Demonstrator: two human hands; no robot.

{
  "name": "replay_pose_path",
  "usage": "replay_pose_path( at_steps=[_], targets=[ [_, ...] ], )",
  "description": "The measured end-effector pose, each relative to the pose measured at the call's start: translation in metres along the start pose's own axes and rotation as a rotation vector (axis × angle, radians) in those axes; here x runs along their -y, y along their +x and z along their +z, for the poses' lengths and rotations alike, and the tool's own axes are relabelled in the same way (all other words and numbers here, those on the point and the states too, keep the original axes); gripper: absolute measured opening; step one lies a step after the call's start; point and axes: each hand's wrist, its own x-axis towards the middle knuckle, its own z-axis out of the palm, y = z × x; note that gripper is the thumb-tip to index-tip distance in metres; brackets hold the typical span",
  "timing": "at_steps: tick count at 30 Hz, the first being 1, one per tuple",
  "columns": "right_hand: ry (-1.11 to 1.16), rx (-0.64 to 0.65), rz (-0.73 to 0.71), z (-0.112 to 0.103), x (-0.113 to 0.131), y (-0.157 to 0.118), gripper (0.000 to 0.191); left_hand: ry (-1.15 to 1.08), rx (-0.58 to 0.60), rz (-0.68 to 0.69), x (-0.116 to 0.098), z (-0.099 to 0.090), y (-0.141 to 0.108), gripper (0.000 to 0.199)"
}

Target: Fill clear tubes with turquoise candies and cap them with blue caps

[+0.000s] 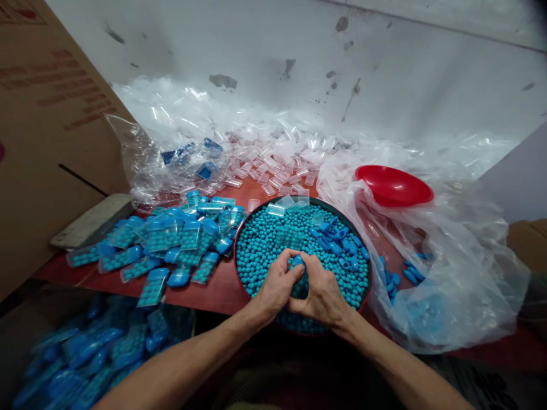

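Note:
Both of my hands meet over the near part of a round tray point(370, 285) full of small teal balls point(260, 245). My left hand point(280, 279) and my right hand point(318, 287) are closed together around a small blue piece point(297, 262), mostly hidden by the fingers. Several loose blue caps point(337, 242) lie on the balls at the tray's right. Clear plastic cases point(276, 210) rest at its far edge. Left of the tray, filled clear packs with blue caps point(190, 234) are heaped on the red table point(222, 293).
A red bowl point(395, 187) sits on plastic bags at the right. Clear pieces point(273, 171) are scattered behind the tray. A cardboard box point(55, 131) stands left. More filled packs point(85, 353) lie below the table's left edge.

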Motion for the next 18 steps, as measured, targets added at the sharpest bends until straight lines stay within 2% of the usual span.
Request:
replay_pose_path(
  at_steps=[3, 7, 10, 11, 13, 15, 18],
  targets=[
    [0.026, 0.018, 0.013, 0.007, -0.002, -0.006, 0.066, 0.004, 0.013, -0.007, 0.007, 0.001, -0.001, 0.018],
    [0.193, 0.051, 0.051, 0.008, -0.001, -0.008, 0.07, 0.005, 0.028, 0.007, 0.012, -0.002, -0.002, 0.017],
    [0.248, 0.202, -0.009, -0.004, -0.003, 0.004, 0.079, 0.056, 0.032, 0.075, 0.005, -0.017, 0.0, 0.022],
    [0.232, 0.248, -0.032, -0.009, -0.006, 0.011, 0.082, 0.088, 0.018, 0.095, 0.0, -0.027, 0.0, 0.025],
    [0.142, 0.26, -0.035, -0.016, -0.017, 0.027, 0.079, 0.17, -0.052, 0.117, -0.014, -0.053, 0.002, 0.029],
    [-0.011, 0.203, 0.0, -0.016, -0.031, 0.043, 0.063, 0.264, -0.185, 0.131, -0.026, -0.086, 0.006, 0.033],
    [-0.24, 0.227, 0.011, -0.003, -0.053, 0.06, 0.046, 0.599, -0.447, 0.197, -0.034, -0.138, 0.015, 0.036]
  ],
)
